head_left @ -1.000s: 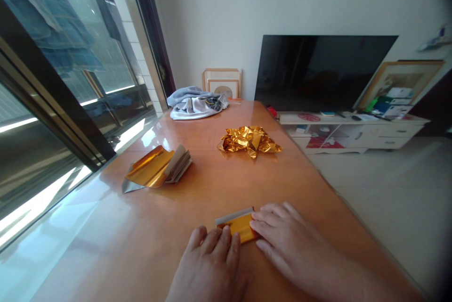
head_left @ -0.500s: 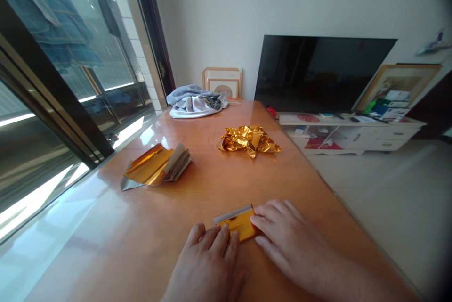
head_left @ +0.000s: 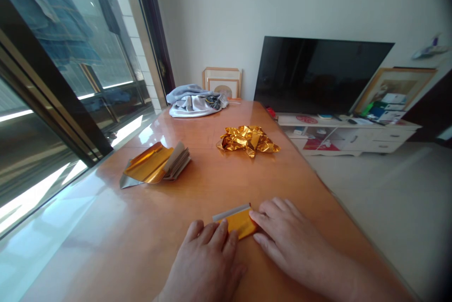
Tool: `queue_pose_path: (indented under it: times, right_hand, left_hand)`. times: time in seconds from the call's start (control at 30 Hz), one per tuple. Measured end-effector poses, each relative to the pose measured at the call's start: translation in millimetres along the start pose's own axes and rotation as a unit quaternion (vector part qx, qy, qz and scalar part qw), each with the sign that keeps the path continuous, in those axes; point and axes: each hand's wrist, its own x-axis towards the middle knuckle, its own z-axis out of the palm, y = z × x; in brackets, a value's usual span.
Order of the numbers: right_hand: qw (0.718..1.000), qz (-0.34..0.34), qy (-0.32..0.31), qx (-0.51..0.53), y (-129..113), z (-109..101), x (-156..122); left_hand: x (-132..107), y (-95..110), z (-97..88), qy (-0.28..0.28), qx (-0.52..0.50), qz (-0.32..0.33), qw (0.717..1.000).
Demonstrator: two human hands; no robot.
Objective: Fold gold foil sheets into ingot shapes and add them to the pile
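Observation:
A small folded piece of gold foil paper [head_left: 237,220] with a silver edge lies on the wooden table [head_left: 197,184] in front of me. My left hand [head_left: 205,264] lies flat with its fingertips on the paper's near-left part. My right hand [head_left: 287,238] also lies flat, fingers stretched out, its fingertips pressing the paper's right end. Neither hand grips anything.
A stack of gold foil sheets [head_left: 155,166] lies at the left. A crumpled gold foil heap [head_left: 249,139] sits mid-table and a grey cloth bundle [head_left: 196,103] lies at the far end. A glass sliding door runs along the left. A television [head_left: 321,76] stands on a low white cabinet at the right.
Both hands stay pressed on the folded gold paper. The view has shifted slightly, and the hands and paper sit a little higher and left in the picture.

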Motion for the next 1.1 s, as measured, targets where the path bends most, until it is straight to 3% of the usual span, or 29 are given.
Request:
queue_pose_path:
  times: [0.3, 0.87, 1.1]
  right_hand:
    - [0.999, 0.015, -0.003, 0.035, 1, -3, 6]
    - [0.998, 0.047, -0.014, 0.045, 7, 0, 18]
    - [0.998, 0.046, -0.007, 0.043, 9, 1, 17]
  left_hand:
    - [1, -1, -10.0, -0.016, -0.019, -0.001, 1.0]
    - [-1, 3, -11.5, 0.008, -0.013, -0.011, 1.0]
    - [0, -1, -12.0, -0.007, -0.031, 0.004, 0.999]
